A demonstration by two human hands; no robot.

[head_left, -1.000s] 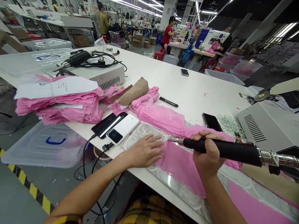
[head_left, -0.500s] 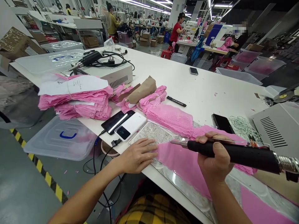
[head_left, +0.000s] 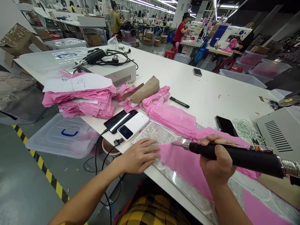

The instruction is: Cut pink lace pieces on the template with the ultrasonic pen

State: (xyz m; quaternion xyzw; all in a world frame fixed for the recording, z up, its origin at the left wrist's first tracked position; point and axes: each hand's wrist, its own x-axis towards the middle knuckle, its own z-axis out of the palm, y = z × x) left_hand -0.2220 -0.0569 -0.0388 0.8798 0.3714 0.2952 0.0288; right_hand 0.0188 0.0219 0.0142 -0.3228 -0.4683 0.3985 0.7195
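Note:
My right hand (head_left: 217,157) is wrapped round the black handle of an ultrasonic cutter (head_left: 234,156), its slim metal tip pointing left. The tip is at the upper edge of a pink fabric piece (head_left: 185,167); whether it touches the cloth I cannot tell. Flat on the left end of that piece lies my left hand (head_left: 142,156), fingers stretched out. Under the fabric is a clear-topped, grey mottled board (head_left: 154,132). Just beyond the tip runs a layered stack of pink pieces (head_left: 174,118). Another pink piece (head_left: 262,209) shows at lower right.
Left of the board lie a white power bank (head_left: 137,123) and a dark phone (head_left: 114,120), with cables hanging off the edge. Tied pink bundles (head_left: 91,103) and a grey box (head_left: 122,76) stand farther back. A marker (head_left: 179,102), another phone (head_left: 226,126) and a vented box (head_left: 281,134) are rightward.
The whole view has shifted slightly. Both hands keep almost the same place on and over the pink fabric, and the cutter's tip stays near its upper edge.

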